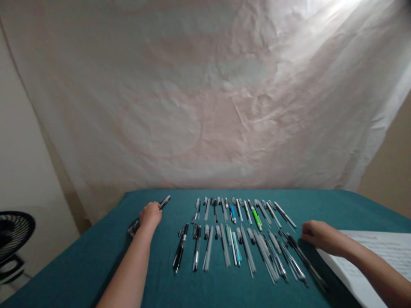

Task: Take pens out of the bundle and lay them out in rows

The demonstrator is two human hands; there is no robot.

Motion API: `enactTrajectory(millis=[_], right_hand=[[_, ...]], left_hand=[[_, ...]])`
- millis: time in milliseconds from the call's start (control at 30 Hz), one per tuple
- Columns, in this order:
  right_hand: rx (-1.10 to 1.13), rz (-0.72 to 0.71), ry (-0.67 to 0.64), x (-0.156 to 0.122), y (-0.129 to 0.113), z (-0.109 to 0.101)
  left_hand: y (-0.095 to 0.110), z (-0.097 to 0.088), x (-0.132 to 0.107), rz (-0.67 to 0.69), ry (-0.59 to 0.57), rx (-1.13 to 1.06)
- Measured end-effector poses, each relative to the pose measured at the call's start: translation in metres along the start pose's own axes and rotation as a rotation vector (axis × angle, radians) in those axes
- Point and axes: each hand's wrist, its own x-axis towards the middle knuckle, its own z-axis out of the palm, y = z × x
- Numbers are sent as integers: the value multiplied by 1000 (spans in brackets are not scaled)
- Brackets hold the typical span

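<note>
My left hand (150, 216) is closed at the far left of the table, and a dark pen with a clear end (165, 201) sticks out past its fingers. Partly hidden by my left wrist lies a dark and clear object (133, 228) that I cannot make out. Two rows of pens and pen parts lie side by side: a back row with a green pen (256, 217) and a blue pen (233, 214), and a front row with black pens (181, 250) and clear barrels (225, 247). My right hand (316, 234) rests with curled fingers right of the rows, nothing visible in it.
The table (80, 265) has a dark green cloth. White sheets with writing (379, 248) lie under my right forearm. Past the left edge stands a black fan (14, 235). A pale, wrinkled sheet (205, 107) hangs behind the table.
</note>
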Motion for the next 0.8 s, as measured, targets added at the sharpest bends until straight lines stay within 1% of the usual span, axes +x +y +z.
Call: enactTrajectory(millis=[100, 233, 400, 500, 567, 633, 700, 800], right_hand=[[-17, -4, -46, -5, -1, -4], [-40, 44, -109, -10, -1, -7], [-49, 82, -135, -13, -1, -13], [-15, 62, -99, -17, -6, -25], [2, -11, 37, -19, -12, -35], [-4, -16, 93, -22, -17, -44], [-12, -4, 85, -24, -20, -48], [-27, -6, 66, -26, -21, -50]], left_hand=[[6, 4, -6, -12, 50, 19], [8, 5, -10, -32, 102, 40], [8, 6, -9, -36, 70, 43], [8, 7, -7, -33, 37, 37], [8, 7, -4, -27, 16, 29], [8, 7, 0, -27, -2, 22], [7, 8, 4, -38, -26, 13], [4, 8, 8, -60, -54, -22]])
